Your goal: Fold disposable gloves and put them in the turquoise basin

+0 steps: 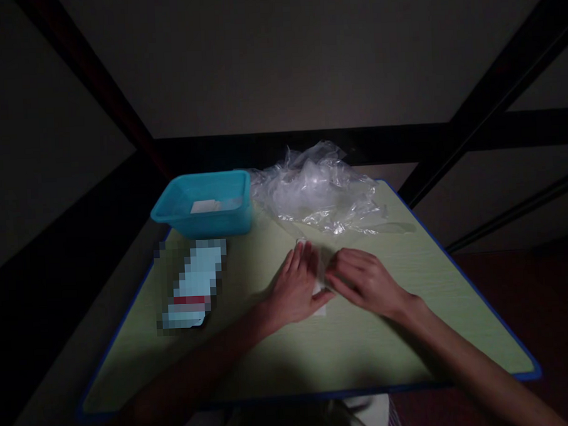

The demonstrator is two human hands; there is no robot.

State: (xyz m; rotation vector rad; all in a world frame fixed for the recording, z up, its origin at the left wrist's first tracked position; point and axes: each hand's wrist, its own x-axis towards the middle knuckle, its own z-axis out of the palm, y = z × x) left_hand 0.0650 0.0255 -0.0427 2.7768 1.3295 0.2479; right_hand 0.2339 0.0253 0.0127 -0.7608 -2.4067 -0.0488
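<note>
My left hand (297, 288) lies flat near the middle of the table, fingers stretched out. It presses on a slim white item (320, 309), mostly hidden under the palm, with one end showing beyond the fingertips. Just to the right, my right hand (359, 279) is closed in a pinch at the edge of a strip of clear plastic film (321, 266) along that item. The fingertips are partly hidden, and the exact kind of white item cannot be made out.
A pile of crumpled clear plastic bags (311, 190) lies at the back of the table (365, 354). At the back left stands a blue plastic basin (209, 225) with white pieces (205, 206) inside. A pixelated, phone-like object (197, 279) lies in front of it.
</note>
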